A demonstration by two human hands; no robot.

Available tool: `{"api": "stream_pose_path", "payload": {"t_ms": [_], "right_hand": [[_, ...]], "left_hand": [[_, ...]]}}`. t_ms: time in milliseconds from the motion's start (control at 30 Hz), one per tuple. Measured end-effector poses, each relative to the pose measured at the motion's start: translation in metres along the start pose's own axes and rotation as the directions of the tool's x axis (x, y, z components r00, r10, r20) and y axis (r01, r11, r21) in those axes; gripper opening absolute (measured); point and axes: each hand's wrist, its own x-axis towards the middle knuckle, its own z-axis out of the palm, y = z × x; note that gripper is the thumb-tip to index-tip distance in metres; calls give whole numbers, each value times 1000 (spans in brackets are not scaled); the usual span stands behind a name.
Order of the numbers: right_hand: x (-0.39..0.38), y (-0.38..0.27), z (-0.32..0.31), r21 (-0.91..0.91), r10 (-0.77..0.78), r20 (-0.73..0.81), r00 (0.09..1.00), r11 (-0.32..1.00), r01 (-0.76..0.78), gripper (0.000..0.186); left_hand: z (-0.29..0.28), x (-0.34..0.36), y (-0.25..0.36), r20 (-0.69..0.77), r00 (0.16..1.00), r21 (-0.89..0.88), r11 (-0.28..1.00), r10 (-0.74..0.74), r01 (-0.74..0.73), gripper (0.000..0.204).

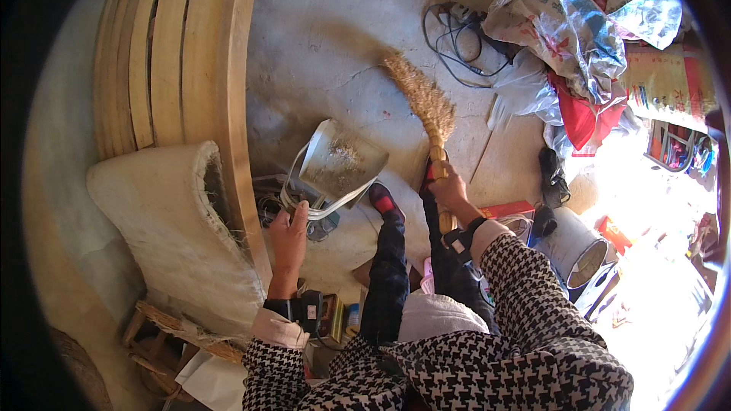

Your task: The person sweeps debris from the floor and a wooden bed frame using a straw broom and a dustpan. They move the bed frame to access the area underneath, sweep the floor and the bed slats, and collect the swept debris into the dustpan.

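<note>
Left hand: the person's left hand point(289, 237), at 8 o'clock from the middle of the view, has its fingers curled around the looped white handle point(352, 199) of a pale, square-sided dustpan point(323, 141).
Dustpan: just off the middle toward 10 o'clock, its pan tilted in view and bearing loose greyish debris point(344, 154), too fine to identify; whether its underside touches the floor cannot be told.
Right hand: the person's right hand point(449, 185), at 3 o'clock, is wrapped firmly around the handle of a tan straw broom point(426, 99), whose stub shows below the fist.
Broom: its brushy head slants up toward 1 o'clock, apart from the dustpan; contact between bristles and floor is unclear.
Slatted wood: a yellowish wooden slatted platform point(169, 53) stands at 10 o'clock, with a thick, curled off-white mat point(164, 202) against it at 9.
Cable: a looped black cord point(438, 49) lies on the grey floor point(320, 30) at 1 o'clock.
Sacks: a crumpled, printed whitish plastic sack point(537, 30) is heaped at 2 o'clock.
Bucket: a whitish cylindrical container point(571, 240) lies tipped between 3 and 4 o'clock.
</note>
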Motion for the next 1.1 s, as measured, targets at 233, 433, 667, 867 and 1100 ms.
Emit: {"api": "stream_pose_path", "payload": {"t_ms": [233,433,667,867,1100], "right_hand": [[-49,-10,54,108,-114,105,988,989,103,71],[-65,-33,44,98,-16,433,901,995,-30,74],[-67,-50,-6,254,-105,546,831,966,-45,74],[-19,-65,-16,11,-303,241,922,951,310,65],[15,-89,-12,-384,-242,271,932,861,335,59]], "left_hand": [[11,0,-8,-39,998,-65,996,54,-56,39],[15,-5,-3,-53,994,14,995,98,-98,37],[20,-6,-4,-77,989,-143,980,125,-135,36],[16,-3,-7,-65,995,-124,989,75,-82,35],[9,-2,-10,-69,997,-196,980,14,-28,37]]}}
